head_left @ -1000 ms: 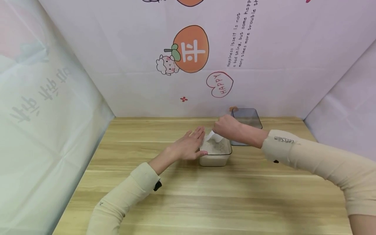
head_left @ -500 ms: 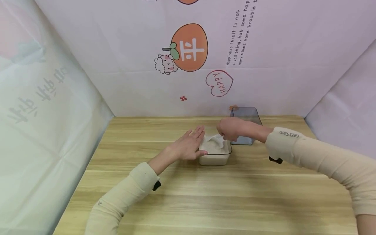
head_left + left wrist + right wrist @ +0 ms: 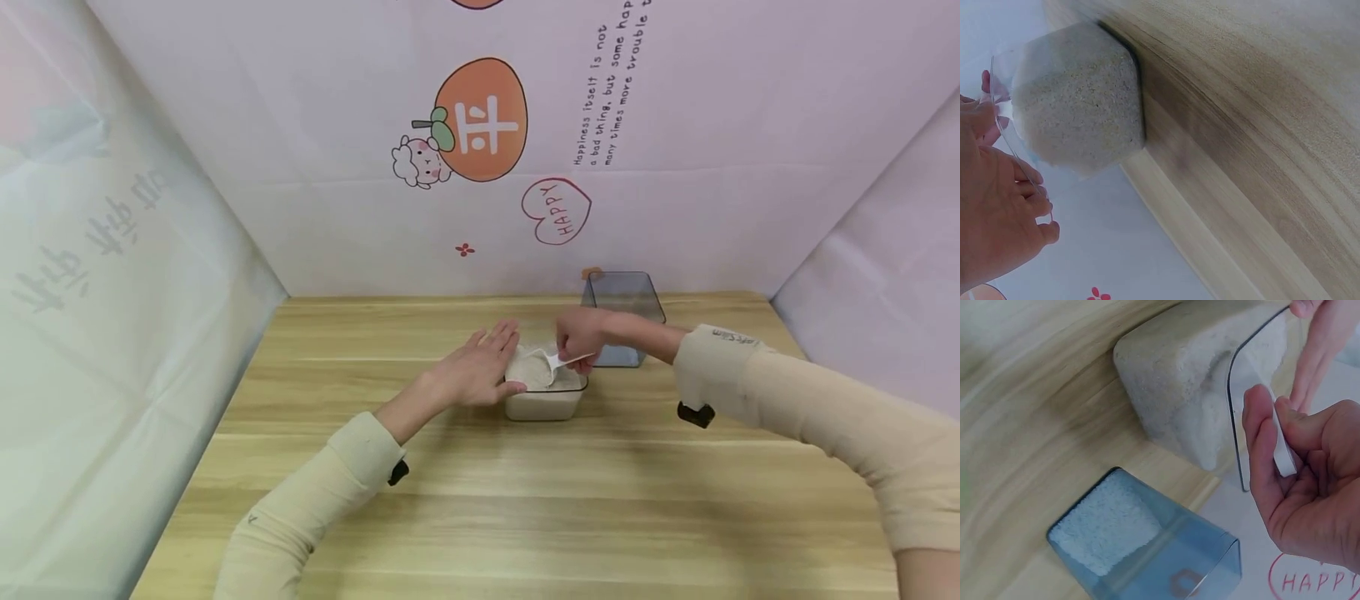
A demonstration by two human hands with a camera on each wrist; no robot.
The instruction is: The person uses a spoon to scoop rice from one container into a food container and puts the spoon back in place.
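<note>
A clear square container point(image 3: 542, 408) full of rice point(image 3: 1079, 106) stands on the table. My left hand point(image 3: 478, 368) rests along its left rim, fingers straight and thumb at the front edge. In the left wrist view, the fingers point(image 3: 1034, 205) lie over the rim. My right hand point(image 3: 583, 335) grips the handle of a white scoop point(image 3: 1283, 453), thumb on one side and curled fingers on the other. The scoop's bowl, with rice in it, is level with the container's mouth in the head view. Right behind the right hand stands a bluish clear container point(image 3: 627, 293).
White rice point(image 3: 1107, 522) covers the bottom of the bluish container. It stands close to the back wall point(image 3: 360, 233), right of the rice-filled one. Wood-grain table point(image 3: 525, 508) stretches in front of both. Fabric walls point(image 3: 885, 275) enclose the left and right sides.
The right hand has turned and moved slightly right and toward me, bringing the scoop from down in the rice to level, with rice in its bowl. The left hand stays on the rim.
</note>
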